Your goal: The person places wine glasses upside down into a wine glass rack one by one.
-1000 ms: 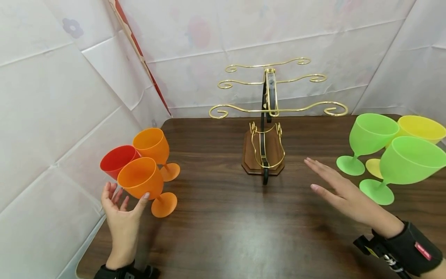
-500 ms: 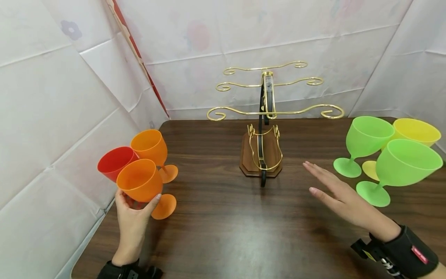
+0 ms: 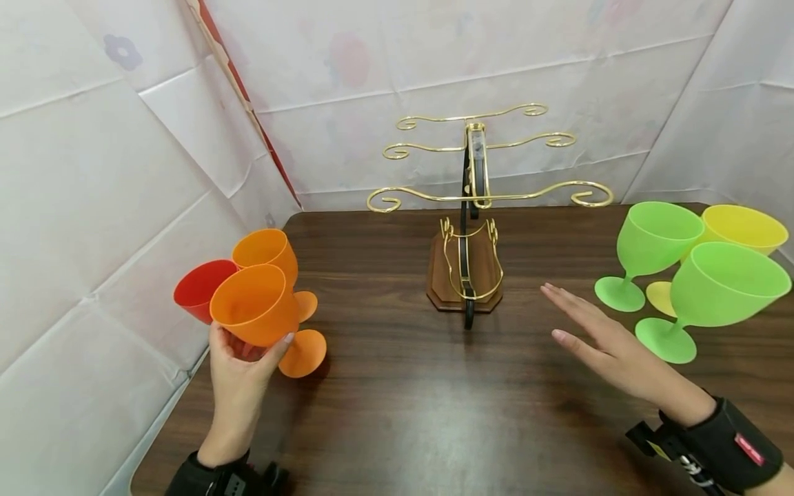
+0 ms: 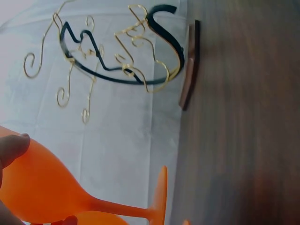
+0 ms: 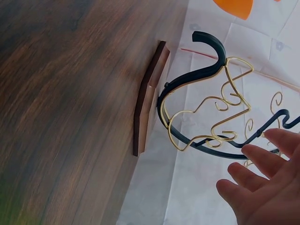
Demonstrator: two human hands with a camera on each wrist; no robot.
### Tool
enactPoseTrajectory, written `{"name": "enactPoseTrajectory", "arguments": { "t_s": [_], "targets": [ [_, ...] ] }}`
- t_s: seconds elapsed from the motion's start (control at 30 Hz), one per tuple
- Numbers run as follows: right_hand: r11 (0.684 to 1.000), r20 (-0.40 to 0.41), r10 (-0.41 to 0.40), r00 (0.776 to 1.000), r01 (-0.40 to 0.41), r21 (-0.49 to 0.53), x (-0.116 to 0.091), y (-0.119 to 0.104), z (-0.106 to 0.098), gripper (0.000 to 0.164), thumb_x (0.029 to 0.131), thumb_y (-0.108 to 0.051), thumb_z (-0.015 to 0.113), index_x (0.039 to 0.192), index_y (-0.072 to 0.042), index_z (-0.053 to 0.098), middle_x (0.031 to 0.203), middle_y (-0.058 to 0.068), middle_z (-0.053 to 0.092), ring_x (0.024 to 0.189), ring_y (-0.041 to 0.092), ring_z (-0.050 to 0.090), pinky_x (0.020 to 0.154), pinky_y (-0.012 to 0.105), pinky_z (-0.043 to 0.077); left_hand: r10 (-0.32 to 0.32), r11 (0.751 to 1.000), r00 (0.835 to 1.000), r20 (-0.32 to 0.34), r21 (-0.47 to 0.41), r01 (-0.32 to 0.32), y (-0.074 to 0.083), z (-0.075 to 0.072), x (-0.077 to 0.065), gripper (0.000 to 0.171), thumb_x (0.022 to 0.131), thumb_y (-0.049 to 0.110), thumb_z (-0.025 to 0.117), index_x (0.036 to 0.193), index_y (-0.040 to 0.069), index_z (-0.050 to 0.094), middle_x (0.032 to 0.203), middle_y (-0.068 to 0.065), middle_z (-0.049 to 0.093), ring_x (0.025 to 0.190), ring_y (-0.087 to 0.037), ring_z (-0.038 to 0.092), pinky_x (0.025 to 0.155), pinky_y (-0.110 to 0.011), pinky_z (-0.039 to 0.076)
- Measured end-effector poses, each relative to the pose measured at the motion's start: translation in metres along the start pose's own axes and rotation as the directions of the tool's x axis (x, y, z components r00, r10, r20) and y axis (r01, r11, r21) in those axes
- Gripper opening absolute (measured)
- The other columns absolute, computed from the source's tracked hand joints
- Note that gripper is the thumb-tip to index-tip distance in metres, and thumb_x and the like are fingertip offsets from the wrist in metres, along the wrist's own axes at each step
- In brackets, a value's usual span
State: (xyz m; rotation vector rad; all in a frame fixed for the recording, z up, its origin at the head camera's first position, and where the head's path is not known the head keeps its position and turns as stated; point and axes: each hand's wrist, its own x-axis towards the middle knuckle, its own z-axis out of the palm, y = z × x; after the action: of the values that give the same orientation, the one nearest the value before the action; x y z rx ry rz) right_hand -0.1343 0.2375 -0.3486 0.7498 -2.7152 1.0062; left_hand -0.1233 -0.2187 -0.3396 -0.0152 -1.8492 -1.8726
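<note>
My left hand [image 3: 238,386] grips the bowl of the front orange goblet [image 3: 256,306], thumb on its near right side and fingers round the left. The goblet leans, its foot [image 3: 304,353] above a shadow on the table. In the left wrist view, the thumb [image 4: 14,146] presses the orange bowl [image 4: 40,180]. A second orange goblet [image 3: 267,249] and a red goblet [image 3: 200,286] stand right behind. My right hand [image 3: 611,344] is held out with straight fingers, holding nothing, between the rack and the green goblets. The gold-and-black wire rack [image 3: 477,196] stands at the table's middle back.
Two green goblets, one behind [image 3: 654,238] and one in front [image 3: 722,289], stand at right beside a yellow goblet [image 3: 744,227]. The rack's wooden base [image 3: 437,289] rests on the dark wood table [image 3: 403,399]. White sheeting [image 3: 335,138] hangs behind and at the sides.
My left hand has closed round the front orange goblet's bowl and raised it slightly, its foot shifting right. The right hand holds nearly still.
</note>
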Motion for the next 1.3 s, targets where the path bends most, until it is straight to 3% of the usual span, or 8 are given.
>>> {"name": "enactPoseTrajectory", "arguments": {
  "t_s": [0.17,0.27,0.4,0.6,0.77,1.03,1.2,1.3],
  "targets": [
    [1.000,0.016,0.026,1.000,-0.026,0.009,-0.001,-0.002,0.000,0.062,0.097,-0.017,0.052,0.149,-0.032,0.023,0.154,-0.002,0.026,0.138,-0.002,0.016,0.105,0.027,0.027,-0.060,0.998,0.995,0.079,0.027,0.058,0.009,0.016,-0.002,0.076,0.076,-0.010,0.072,0.136,0.015,0.032,0.132,-0.009,0.044,0.112,-0.024,0.050,0.090,-0.020,0.048],
    [0.999,0.022,0.027,0.999,-0.027,0.018,0.000,-0.003,0.001,0.061,0.097,-0.017,0.052,0.149,-0.033,0.023,0.154,-0.001,0.025,0.139,0.001,0.017,0.105,0.024,0.026,-0.081,0.996,0.987,0.142,0.043,0.076,0.013,0.026,-0.004,0.075,0.077,-0.007,0.072,0.136,0.015,0.032,0.132,-0.008,0.045,0.113,-0.025,0.050,0.090,-0.022,0.049],
    [1.000,0.017,0.014,1.000,-0.014,0.014,0.000,-0.004,0.002,0.061,0.097,-0.017,0.052,0.149,-0.032,0.023,0.154,0.000,0.026,0.139,0.001,0.017,0.100,0.007,0.019,-0.070,0.997,0.967,0.244,0.034,0.064,0.014,0.041,-0.006,0.076,0.078,-0.007,0.071,0.138,0.015,0.031,0.132,-0.008,0.046,0.112,-0.025,0.051,0.091,-0.026,0.049],
    [1.000,0.029,0.010,1.000,-0.010,0.025,0.003,-0.009,0.002,0.061,0.097,-0.017,0.052,0.149,-0.032,0.023,0.153,-0.001,0.026,0.138,0.001,0.019,0.102,0.012,0.022,-0.045,0.998,0.911,0.409,-0.017,0.057,0.014,0.065,-0.008,0.076,0.077,-0.005,0.073,0.138,0.014,0.032,0.131,-0.011,0.046,0.113,-0.026,0.051,0.092,-0.031,0.049],
    [0.999,0.031,-0.030,0.999,0.029,0.035,0.007,-0.014,0.004,0.062,0.097,-0.016,0.053,0.150,-0.029,0.024,0.153,0.000,0.028,0.139,0.005,0.021,0.100,0.005,0.016,-0.039,0.997,0.873,0.486,-0.040,0.067,0.015,0.085,-0.011,0.076,0.075,-0.004,0.075,0.137,0.013,0.035,0.129,-0.009,0.048,0.114,-0.025,0.051,0.096,-0.031,0.047],
    [0.996,0.042,-0.067,0.997,0.064,0.067,0.013,-0.020,0.006,0.062,0.097,-0.014,0.052,0.150,-0.027,0.024,0.152,0.003,0.029,0.139,0.010,0.023,0.101,0.006,0.016,0.016,0.995,0.787,0.617,-0.091,0.051,0.014,0.117,-0.018,0.080,0.075,0.003,0.077,0.140,0.013,0.032,0.135,-0.009,0.044,0.119,-0.027,0.047,0.099,-0.035,0.044],
    [0.984,0.071,-0.078,0.994,0.065,0.166,0.015,-0.026,0.009,0.058,0.098,-0.010,0.047,0.150,-0.025,0.025,0.152,0.001,0.030,0.139,0.007,0.025,0.103,0.007,0.019,0.047,0.993,0.746,0.664,-0.114,0.039,0.014,0.137,-0.022,0.081,0.075,0.011,0.080,0.140,0.011,0.032,0.133,-0.011,0.045,0.117,-0.028,0.048,0.095,-0.035,0.047],
    [0.954,0.082,-0.112,0.990,0.084,0.288,0.018,-0.031,0.011,0.057,0.098,-0.005,0.043,0.150,-0.024,0.025,0.153,0.003,0.028,0.138,0.004,0.024,0.103,0.008,0.021,0.064,0.989,0.723,0.688,-0.141,0.047,0.015,0.147,-0.024,0.080,0.074,0.012,0.080,0.139,0.012,0.033,0.133,-0.012,0.046,0.116,-0.027,0.049,0.093,-0.035,0.048]
  ]
}}
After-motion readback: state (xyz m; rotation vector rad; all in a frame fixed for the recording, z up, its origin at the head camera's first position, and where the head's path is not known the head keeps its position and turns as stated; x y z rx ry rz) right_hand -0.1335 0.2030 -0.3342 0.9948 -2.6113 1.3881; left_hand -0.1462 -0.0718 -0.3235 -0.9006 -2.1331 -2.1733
